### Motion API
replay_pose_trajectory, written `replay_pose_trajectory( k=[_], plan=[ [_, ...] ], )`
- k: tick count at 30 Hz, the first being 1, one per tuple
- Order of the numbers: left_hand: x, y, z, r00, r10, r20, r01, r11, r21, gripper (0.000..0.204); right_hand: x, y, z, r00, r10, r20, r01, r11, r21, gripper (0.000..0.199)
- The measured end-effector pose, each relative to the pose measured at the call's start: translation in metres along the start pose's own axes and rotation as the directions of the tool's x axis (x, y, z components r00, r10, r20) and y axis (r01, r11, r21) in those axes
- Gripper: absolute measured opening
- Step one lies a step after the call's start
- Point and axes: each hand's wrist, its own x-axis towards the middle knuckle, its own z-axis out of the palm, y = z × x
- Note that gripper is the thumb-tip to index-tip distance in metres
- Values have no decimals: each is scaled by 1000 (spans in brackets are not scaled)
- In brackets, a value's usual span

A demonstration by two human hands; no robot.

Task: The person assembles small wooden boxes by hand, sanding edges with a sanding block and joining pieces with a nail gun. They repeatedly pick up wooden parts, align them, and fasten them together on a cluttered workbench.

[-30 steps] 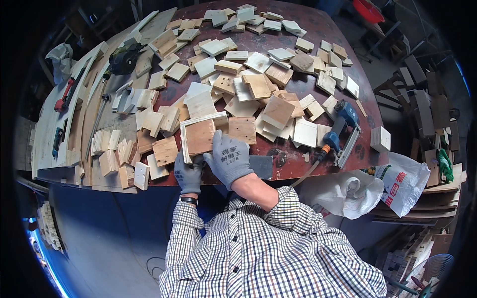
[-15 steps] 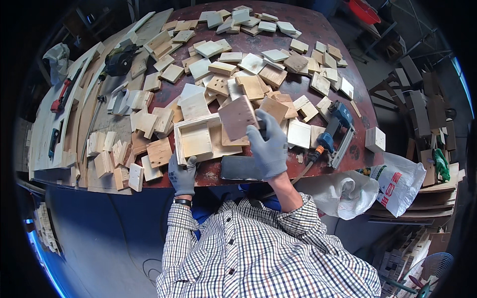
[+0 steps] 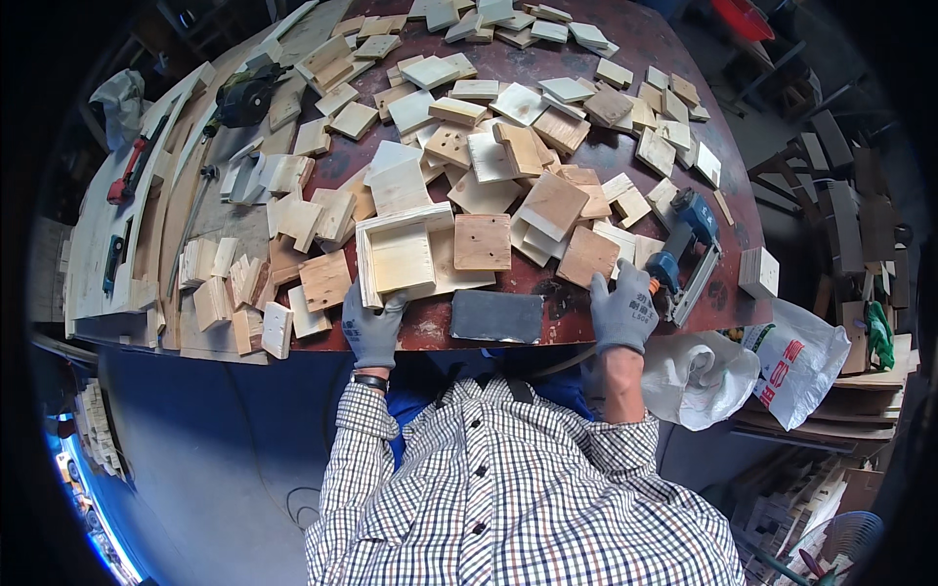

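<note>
My left hand (image 3: 372,327), in a grey glove, grips the near left corner of a shallow open wooden box (image 3: 371,278), its thumb on the front. A pale wood block (image 3: 403,259) lies in the box's left part, and a brownish block with small holes (image 3: 483,242) lies to its right. My gloved right hand (image 3: 622,311) is at the table's near edge, fingers apart, fingertips by the corner of a reddish-brown wood block (image 3: 588,256) resting on other pieces. Just right of that hand lies a blue nail gun (image 3: 696,220) with an orange hose fitting.
Many loose wood blocks (image 3: 518,103) cover the dark red table (image 3: 635,88). A dark grey slab (image 3: 496,315) lies by the front edge. Long boards with a red-handled tool (image 3: 125,176) and a black-and-yellow tool (image 3: 249,95) are at left. White sacks (image 3: 703,376) hang at right.
My right hand has moved right and down, and the reddish-brown block it held up now lies on the pieces at right. My left hand stays on the box.
</note>
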Motion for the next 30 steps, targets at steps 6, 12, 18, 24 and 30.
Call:
replay_pose_trajectory(
  k=[6,12,18,24,30],
  plan=[
    [-1,0,1,1000,-21,-20,20,999,-41,74,18,-40,-2,879,-401,-259,461,851,250,53],
    [-2,0,-3,995,-99,-11,97,989,-114,70,58,-90,14,588,-807,50,806,590,44,89],
    [-4,-13,-8,999,-43,8,43,999,-14,63,74,-102,25,562,-750,348,797,604,16,85],
    [-9,-20,-8,998,-16,-56,18,1000,25,76,70,-101,29,553,-760,341,802,597,29,67],
    [-16,-30,-15,996,-80,-40,79,997,-26,72,65,-111,32,499,-797,341,828,554,85,63]
  ],
)
